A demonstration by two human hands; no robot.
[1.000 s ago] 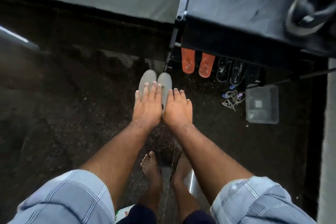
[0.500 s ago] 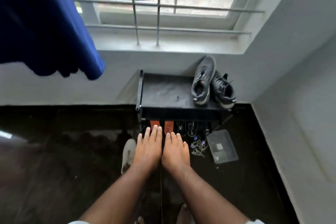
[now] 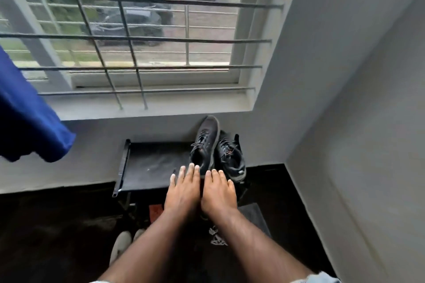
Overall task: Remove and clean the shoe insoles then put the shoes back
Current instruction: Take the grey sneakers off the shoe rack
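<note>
Two hands extend palms-down, side by side: left hand [image 3: 182,190] and right hand [image 3: 218,193], fingers [image 3: 190,172] straight, released, grasping nothing. The black shoes [image 3: 216,151] stand on the rack shelf [image 3: 149,163], just beyond the fingertips.

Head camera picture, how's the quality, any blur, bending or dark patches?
Head view: the window bars curve from wide-angle distortion, and the scene outside is smeared; daylight falls on the sill and walls, while the floor is nearly black, hiding detail under the shoe rack; both hands and the dark shoes look fairly sharp.
</note>
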